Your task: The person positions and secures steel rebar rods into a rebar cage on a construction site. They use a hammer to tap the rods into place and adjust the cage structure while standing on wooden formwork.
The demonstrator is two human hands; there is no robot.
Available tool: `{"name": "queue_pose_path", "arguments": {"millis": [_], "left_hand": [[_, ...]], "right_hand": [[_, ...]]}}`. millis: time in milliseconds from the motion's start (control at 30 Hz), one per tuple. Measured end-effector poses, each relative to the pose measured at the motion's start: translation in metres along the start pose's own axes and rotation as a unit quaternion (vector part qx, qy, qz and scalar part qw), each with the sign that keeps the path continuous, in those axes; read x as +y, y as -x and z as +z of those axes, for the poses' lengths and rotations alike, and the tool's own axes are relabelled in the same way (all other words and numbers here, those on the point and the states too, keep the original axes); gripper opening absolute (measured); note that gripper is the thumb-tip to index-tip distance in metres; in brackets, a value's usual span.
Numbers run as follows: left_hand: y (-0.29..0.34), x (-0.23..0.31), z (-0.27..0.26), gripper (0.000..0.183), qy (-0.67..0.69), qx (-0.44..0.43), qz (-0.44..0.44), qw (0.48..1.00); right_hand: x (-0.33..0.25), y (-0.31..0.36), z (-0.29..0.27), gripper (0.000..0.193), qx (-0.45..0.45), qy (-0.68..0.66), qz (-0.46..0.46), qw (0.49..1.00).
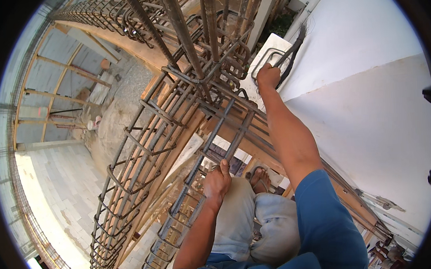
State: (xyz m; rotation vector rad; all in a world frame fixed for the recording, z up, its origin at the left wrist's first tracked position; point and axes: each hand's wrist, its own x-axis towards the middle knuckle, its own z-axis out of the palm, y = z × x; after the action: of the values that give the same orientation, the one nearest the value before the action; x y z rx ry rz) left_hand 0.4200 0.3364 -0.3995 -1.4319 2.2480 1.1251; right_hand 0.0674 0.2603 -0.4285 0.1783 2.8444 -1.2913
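Observation:
My left hand point(216, 183) is closed at a narrow rebar cage point(185, 196), thumb pointing up, just above my left knee. The fingers curl round the side bar and are partly hidden. Stretched out to the far right, my right hand point(269, 77) grips a bent steel stirrup point(270, 55), a thin rectangular loop. Beside that hand, a bundle of dark tie wire point(296, 47) with frayed ends lies across a white ledge point(275, 41).
Upright column bars point(179, 28) rise where several rebar cages meet. A long beam cage point(139, 157) slopes down on the left over wooden formwork point(171, 158). A white wall point(358, 94) stands close on the right. My sandalled foot point(260, 179) is above a lower level.

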Motion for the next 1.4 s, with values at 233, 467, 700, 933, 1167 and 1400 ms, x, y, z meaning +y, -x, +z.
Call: {"name": "queue_pose_path", "arguments": {"millis": [233,467,700,933,1167,1400], "left_hand": [[0.003,-0.003,-0.002,0.082,0.065,0.002,0.032,0.997],[0.003,-0.009,-0.002,0.086,0.080,-0.010,0.034,0.996],[-0.002,-0.003,-0.011,0.086,0.059,-0.027,0.005,0.998],[-0.003,-0.003,-0.006,0.087,0.060,-0.035,-0.003,0.998],[-0.001,0.001,-0.004,0.087,0.033,0.002,0.018,0.999],[0.007,0.000,0.001,0.093,0.062,0.049,0.051,0.996]], "right_hand": [[-0.024,0.075,-0.047,0.025,-0.060,-0.021,-0.135,0.989],[-0.010,0.044,-0.035,0.019,0.040,0.000,-0.294,0.955],[0.043,-0.003,0.016,0.027,-0.092,-0.016,-0.143,0.985],[-0.024,-0.046,-0.014,0.040,-0.084,-0.401,0.072,0.909],[-0.127,0.013,-0.128,0.032,-0.054,-0.365,-0.208,0.906],[-0.101,0.158,-0.262,0.031,-0.207,-0.319,-0.188,0.906]]}}
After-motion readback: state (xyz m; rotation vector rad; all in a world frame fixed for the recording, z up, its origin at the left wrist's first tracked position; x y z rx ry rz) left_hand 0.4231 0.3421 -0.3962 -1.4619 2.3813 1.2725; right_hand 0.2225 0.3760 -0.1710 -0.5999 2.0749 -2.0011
